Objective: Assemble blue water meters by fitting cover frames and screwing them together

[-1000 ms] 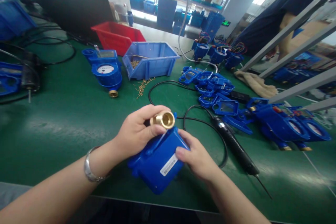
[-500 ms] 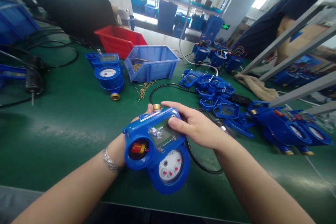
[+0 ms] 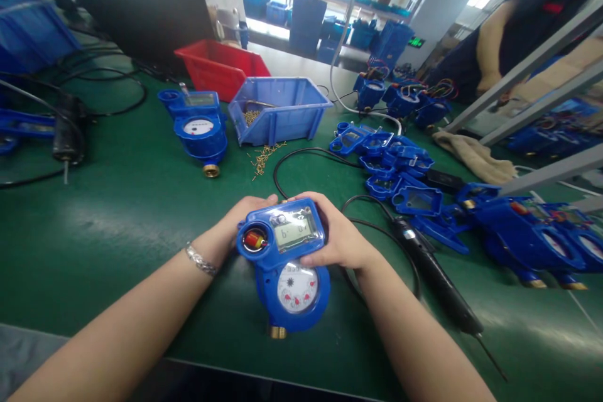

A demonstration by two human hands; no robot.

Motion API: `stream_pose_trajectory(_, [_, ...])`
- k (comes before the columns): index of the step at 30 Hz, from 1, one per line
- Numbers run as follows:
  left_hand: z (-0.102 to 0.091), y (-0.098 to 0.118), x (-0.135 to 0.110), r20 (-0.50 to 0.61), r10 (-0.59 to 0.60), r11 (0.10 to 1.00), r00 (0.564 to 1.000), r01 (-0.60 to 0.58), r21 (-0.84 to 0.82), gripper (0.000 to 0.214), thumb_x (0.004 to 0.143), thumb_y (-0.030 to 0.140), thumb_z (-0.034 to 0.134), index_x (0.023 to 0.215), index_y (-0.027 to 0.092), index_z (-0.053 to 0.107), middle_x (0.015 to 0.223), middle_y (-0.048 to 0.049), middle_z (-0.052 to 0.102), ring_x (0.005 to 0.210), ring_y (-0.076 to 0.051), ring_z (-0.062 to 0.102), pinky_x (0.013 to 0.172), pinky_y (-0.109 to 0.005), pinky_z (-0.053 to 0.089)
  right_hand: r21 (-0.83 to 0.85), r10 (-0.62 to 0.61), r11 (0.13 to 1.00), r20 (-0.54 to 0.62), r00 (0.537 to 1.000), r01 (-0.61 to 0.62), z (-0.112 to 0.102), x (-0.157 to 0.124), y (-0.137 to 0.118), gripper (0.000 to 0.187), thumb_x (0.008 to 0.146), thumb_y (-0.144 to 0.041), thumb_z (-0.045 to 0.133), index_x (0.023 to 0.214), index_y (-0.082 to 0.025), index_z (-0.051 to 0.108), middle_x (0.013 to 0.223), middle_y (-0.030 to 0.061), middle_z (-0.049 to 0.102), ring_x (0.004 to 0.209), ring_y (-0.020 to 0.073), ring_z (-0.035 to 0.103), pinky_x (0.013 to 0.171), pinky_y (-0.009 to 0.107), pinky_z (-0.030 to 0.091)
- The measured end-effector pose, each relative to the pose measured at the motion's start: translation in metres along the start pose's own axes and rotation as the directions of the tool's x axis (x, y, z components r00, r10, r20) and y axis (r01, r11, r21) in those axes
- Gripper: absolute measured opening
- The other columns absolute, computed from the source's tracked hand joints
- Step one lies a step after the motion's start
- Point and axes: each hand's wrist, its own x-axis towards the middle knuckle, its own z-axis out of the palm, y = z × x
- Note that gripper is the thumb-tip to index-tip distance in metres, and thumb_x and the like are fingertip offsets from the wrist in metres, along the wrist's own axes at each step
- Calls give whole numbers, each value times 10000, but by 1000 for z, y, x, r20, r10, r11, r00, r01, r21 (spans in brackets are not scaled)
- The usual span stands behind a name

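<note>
A blue water meter (image 3: 266,292) with a white dial, a small display and brass ends is held between both hands above the table. My left hand (image 3: 245,210) grips its far left side, fingers mostly hidden behind the housing. Wrapped round the right edge of the display housing is my right hand (image 3: 342,235), its thumb below the display. A red and yellow part shows inside the round opening at the meter's left. To the right of my right hand lies a black electric screwdriver (image 3: 438,279) with a long bit.
Another water meter (image 3: 200,132) stands at back left, beside loose brass screws (image 3: 266,158) and a blue bin (image 3: 282,116). A red bin (image 3: 221,69) is behind. Blue covers (image 3: 417,195) and more meters crowd the right, near metal rails. A second screwdriver (image 3: 68,132) lies far left. Two people are beyond.
The water meter has tilted so its display and lower brass end now show. My right thumb has slid down from the display to its lower edge. The screwdriver at right has come into view.
</note>
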Motion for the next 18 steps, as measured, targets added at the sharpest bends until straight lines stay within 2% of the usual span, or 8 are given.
stream_pose_trajectory(3, [-14,0,-1,-83,-38,999,996,36,-28,209,667,295,736,640,110,644,559,-7,638,524,-141,593,531,-245,479,149,29,989,-122,992,-11,7,-2,6,803,496,-300,855,1162,-234,409,1118,40,540,1064,239,533,928,378,421])
stream_pose_trajectory(6, [-21,-7,-19,-147,-34,997,989,23,-76,198,701,336,697,711,146,641,633,-1,667,615,-142,621,614,-239,496,231,40,973,-206,978,9,15,-5,8,778,495,-287,853,1139,-248,419,1093,29,548,1048,231,540,934,382,422])
stream_pose_trajectory(10, [-12,-21,-53,-103,-96,977,990,74,-200,329,751,460,635,834,143,624,811,-75,708,810,-216,656,706,-306,517,198,61,980,-284,957,-4,24,-7,12,788,489,-273,855,1154,-259,432,1107,33,547,1072,243,530,986,420,385])
stream_pose_trajectory(13, [-3,-28,-70,-39,-136,951,990,120,-284,463,718,587,616,899,164,567,862,-82,703,852,-244,658,727,-352,523,320,123,947,-330,936,-11,30,-7,18,803,468,-276,860,1143,-263,424,1107,41,555,1079,264,542,970,450,403])
stream_pose_trajectory(16, [-2,-34,-75,-44,-69,943,997,51,-329,513,682,650,614,914,206,503,836,-45,692,839,-233,663,744,-365,522,466,185,885,-367,912,8,35,-8,19,824,433,-298,869,1120,-269,416,1106,41,565,1101,285,543,965,467,418])
stream_pose_trajectory(18, [-6,-37,-75,5,-10,939,1000,12,-344,557,628,678,642,901,217,491,867,-46,689,846,-236,664,751,-371,521,517,215,856,-391,895,20,37,-9,17,820,423,-289,872,1110,-268,425,1113,40,569,1124,293,534,981,468,411])
